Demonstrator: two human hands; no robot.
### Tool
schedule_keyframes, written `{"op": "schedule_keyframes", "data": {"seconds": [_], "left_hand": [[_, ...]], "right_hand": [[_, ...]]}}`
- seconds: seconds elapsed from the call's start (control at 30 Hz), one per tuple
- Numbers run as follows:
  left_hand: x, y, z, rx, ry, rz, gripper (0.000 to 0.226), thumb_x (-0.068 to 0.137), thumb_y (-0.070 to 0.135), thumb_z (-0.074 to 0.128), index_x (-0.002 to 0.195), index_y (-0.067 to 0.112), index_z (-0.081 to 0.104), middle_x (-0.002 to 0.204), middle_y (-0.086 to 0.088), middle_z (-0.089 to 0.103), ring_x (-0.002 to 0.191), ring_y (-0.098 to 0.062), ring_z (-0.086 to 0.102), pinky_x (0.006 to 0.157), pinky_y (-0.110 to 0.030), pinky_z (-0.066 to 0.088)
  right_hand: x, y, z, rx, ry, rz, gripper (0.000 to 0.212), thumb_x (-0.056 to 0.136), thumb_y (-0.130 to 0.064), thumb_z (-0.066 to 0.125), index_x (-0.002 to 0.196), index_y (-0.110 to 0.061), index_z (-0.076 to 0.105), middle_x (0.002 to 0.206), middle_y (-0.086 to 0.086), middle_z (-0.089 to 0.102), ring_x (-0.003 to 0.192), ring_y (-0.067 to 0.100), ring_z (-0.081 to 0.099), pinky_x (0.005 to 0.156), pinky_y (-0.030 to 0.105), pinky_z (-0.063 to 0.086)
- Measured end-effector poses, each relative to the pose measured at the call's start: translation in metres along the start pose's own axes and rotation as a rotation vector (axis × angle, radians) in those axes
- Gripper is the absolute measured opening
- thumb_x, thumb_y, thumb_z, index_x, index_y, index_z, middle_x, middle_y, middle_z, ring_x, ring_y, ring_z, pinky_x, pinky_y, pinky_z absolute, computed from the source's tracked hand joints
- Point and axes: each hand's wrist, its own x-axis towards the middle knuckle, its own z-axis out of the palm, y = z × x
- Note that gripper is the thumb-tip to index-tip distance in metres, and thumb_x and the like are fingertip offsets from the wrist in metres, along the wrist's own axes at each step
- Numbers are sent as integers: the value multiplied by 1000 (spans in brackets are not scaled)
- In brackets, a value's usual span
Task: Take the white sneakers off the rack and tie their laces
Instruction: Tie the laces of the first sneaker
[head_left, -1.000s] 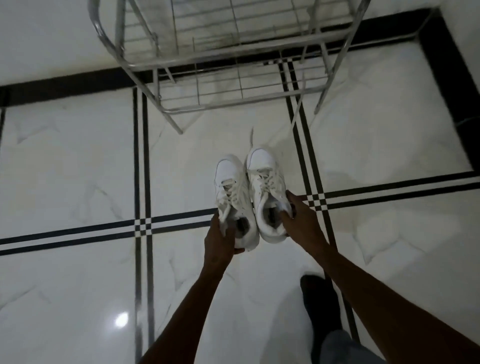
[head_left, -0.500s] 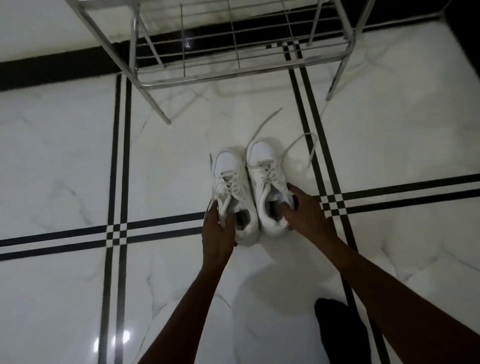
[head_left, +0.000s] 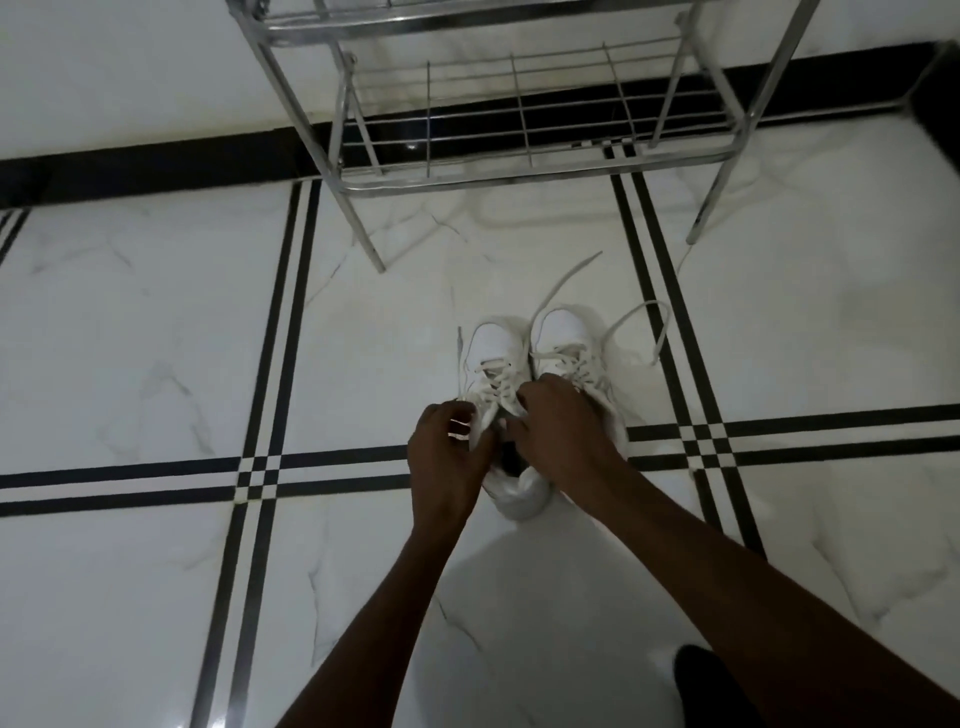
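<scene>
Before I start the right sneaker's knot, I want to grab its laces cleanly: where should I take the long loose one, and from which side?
Pinch the loose lace near its free end, coming from the right. It arcs out across the floor on the right sneaker's outer side, clear of the left sneaker and both hands, so probably nothing blocks that approach.

White marble floor (head_left: 156, 312) with black stripe lines under me; white sneakers (head_left: 524, 364) sit on it side by side, touching, loose laces (head_left: 644, 322) trailing; metal rack (head_left: 519, 171) stands just beyond.
</scene>
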Motion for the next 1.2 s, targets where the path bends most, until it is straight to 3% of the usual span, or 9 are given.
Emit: {"op": "schedule_keyframes", "data": {"seconds": [0.27,0.33,0.47,0.53,0.67,0.8,0.9,1.0,1.2], "left_hand": [[3,1,-5,-55,2,-33,32,90,10,69,122,14,68,109,-2,59,98,-20,65,83,-35,59],[6,3,-9,-81,-19,-45,27,88,19,76,114,18,71,106,4,61,101,-17,65,80,-28,58],[20,7,-14,-139,-17,-118,24,92,42,71,93,18,72,97,3,70,94,-14,69,79,-28,58],[26,3,-12,-66,25,-93,31,94,42,69,88,12,71,90,-3,72,86,-19,69,75,-29,57],[21,11,-14,-1,186,-69,15,91,25,76,88,10,73,93,-2,71,79,-14,67,68,-7,46],[13,16,-10,105,237,-36,22,100,26,63,84,11,62,78,2,66,67,-14,59,61,-28,45],[12,23,-5,160,254,-124,28,103,31,55,86,9,54,73,2,62,62,-14,53,55,-28,33],[12,21,-4,170,251,-187,27,104,29,52,88,8,52,77,-3,64,70,-25,57,61,-33,33],[10,14,-7,67,226,-251,23,105,23,49,92,4,53,92,-11,72,86,-32,67,69,-35,42]], "right_hand": [[4,-6,0,136,12,-38,16,87,-17,64,73,-17,57,71,-2,56,58,3,46,52,15,25],[5,-5,-1,312,-30,-10,9,87,-22,70,90,-15,73,83,1,70,70,8,61,56,16,38],[16,-8,-4,547,-232,172,40,90,-45,66,117,-15,69,104,0,71,93,13,66,69,20,50],[24,-11,-2,478,-213,181,34,91,-41,66,110,-13,67,98,-2,67,90,14,63,69,26,46],[25,-18,6,424,-72,145,7,88,-13,63,91,-6,63,92,8,68,86,24,63,69,28,40],[16,-18,8,510,-4,159,2,91,-11,57,91,-9,58,88,8,67,82,25,63,72,33,47],[12,-16,10,533,46,188,5,96,-16,56,91,-14,54,90,6,68,79,22,63,64,29,45],[9,-15,12,522,71,201,8,99,-20,52,92,-16,53,89,5,67,80,23,61,68,30,42],[8,-8,24,610,75,317,24,96,-27,41,81,-21,58,84,4,67,85,30,66,78,51,58]]}}
